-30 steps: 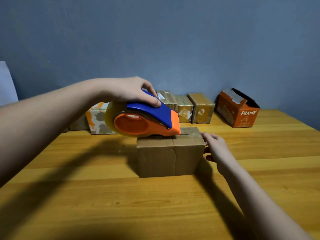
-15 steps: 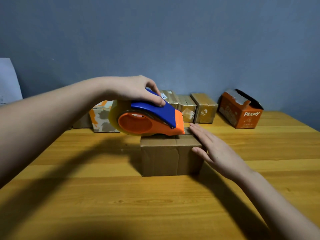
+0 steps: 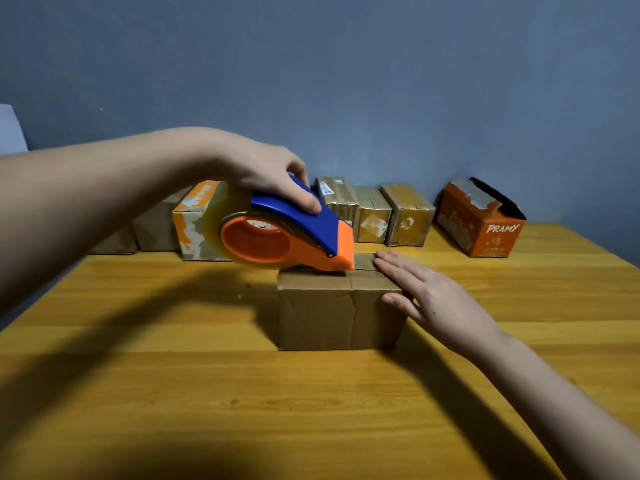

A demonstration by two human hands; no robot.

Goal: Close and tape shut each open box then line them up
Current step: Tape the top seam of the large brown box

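Boxes first: the plain brown cardboard box (image 3: 337, 311) sits closed at the centre of the frame on the yellow wooden table (image 3: 242, 393), and nothing of its inside shows. Behind it, along the blue-grey wall (image 3: 346, 64), a row of taped boxes (image 3: 372, 216) runs from centre-left to centre-right, the leftmost ones partly hidden by the forearm. At the row's right end stands an orange box (image 3: 479, 225) marked PRAMY, top flap up and torn, its interior too dark to read. The left hand (image 3: 266, 174), coming in from the left edge, curls around the blue-and-orange tape dispenser (image 3: 280, 237), whose orange nose rests on the brown box's top. The right hand (image 3: 426, 296) lies flat with straight fingers on the box's right top edge, thumb against the front face, holding nothing. Whether tape has been laid on the top cannot be made out. A pale object (image 3: 10, 129) is cut off at the left edge.
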